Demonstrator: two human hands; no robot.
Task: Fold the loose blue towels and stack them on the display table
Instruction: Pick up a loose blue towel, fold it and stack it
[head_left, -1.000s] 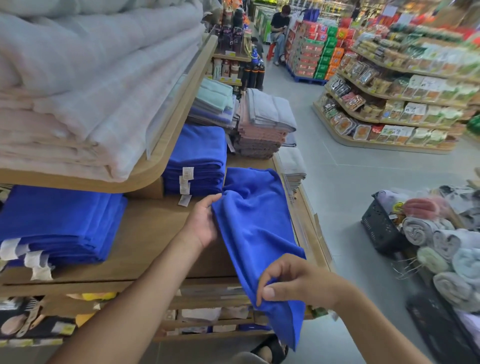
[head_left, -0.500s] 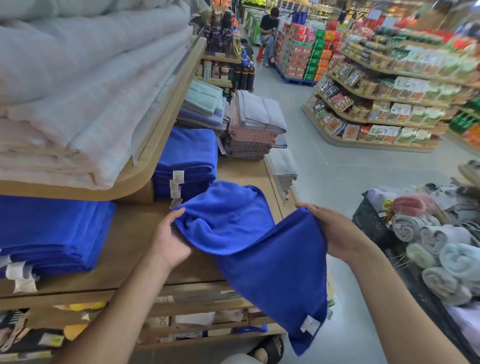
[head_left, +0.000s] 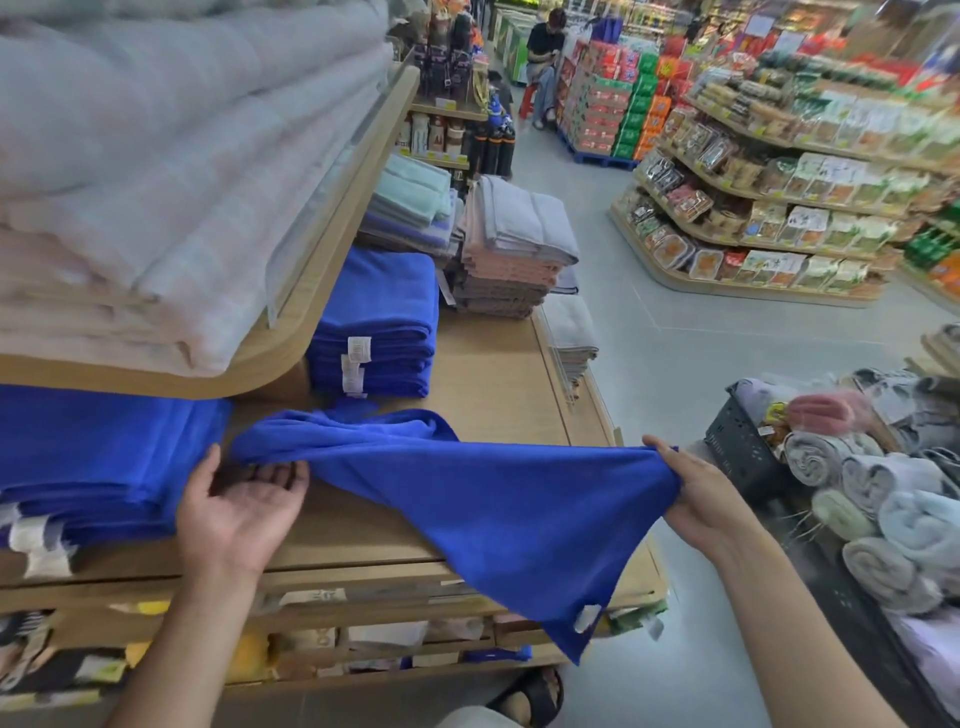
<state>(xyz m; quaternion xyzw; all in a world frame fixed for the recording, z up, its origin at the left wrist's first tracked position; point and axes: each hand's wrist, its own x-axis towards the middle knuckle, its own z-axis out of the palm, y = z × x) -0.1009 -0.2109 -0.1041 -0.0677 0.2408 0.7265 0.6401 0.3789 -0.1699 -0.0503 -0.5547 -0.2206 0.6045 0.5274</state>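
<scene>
Stretching across the front of the wooden bench (head_left: 498, 374), one loose blue towel (head_left: 493, 499) is hanging between two hands, its tagged corner drooping past the bench edge. The right hand (head_left: 696, 493) is pinching the towel's right corner with curled fingers (head_left: 662, 451). The left hand (head_left: 244, 514) is lying palm up, fingers relaxed, tips touching the towel's bunched left end. A folded blue towel stack (head_left: 384, 322) is sitting behind.

There is one loose blue towel (head_left: 493, 499) and two hands: the left hand (head_left: 244, 512) and the right hand (head_left: 696, 493). The one table (head_left: 493, 374) carries two folded blue stacks, the near blue stack (head_left: 98, 457) and the far blue stack (head_left: 379, 322), one grey-and-pink stack (head_left: 511, 260) and one pale green stack (head_left: 410, 208). There is one black basket (head_left: 737, 447) and one seated person (head_left: 545, 57).
</scene>
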